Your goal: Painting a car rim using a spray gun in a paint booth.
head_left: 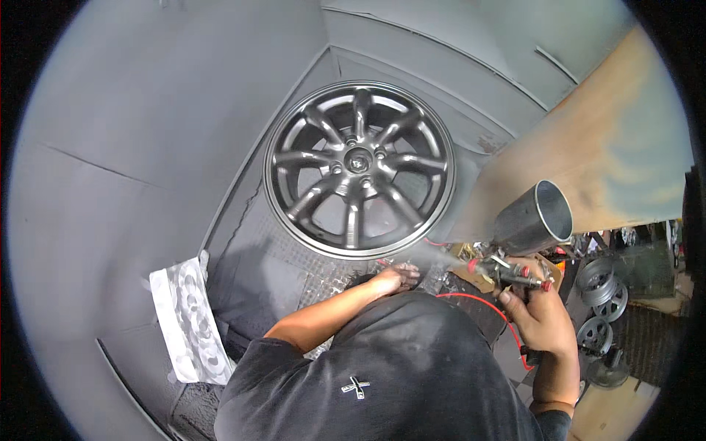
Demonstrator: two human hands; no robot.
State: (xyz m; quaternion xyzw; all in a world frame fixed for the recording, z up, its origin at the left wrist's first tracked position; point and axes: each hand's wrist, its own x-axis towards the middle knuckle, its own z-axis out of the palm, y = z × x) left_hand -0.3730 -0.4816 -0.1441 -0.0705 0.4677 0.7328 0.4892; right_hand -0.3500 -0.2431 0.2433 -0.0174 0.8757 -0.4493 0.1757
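In my right hand (540, 312) is a spray gun (507, 272) with red end parts and a dark metal cup (533, 217) on top. My fingers wrap round its handle, and pale mist drifts leftward from its nozzle. Ahead of me, a glossy dark grey wheel rim (358, 160) with several spokes and a round hub faces up; what supports it is hidden. My left hand (396, 280) is just below the rim's near edge, close to my shirt. Its fingers are loosely bent and a little apart, with nothing visible in them.
Grey panels (140, 147) enclose the left and back. A tan, overspray-stained panel (588, 154) stands at right. White paint-marked sheeting (191, 320) sits at left. A red hose (482, 298) runs below the gun. Several bare wheels (599, 283) lie at far right.
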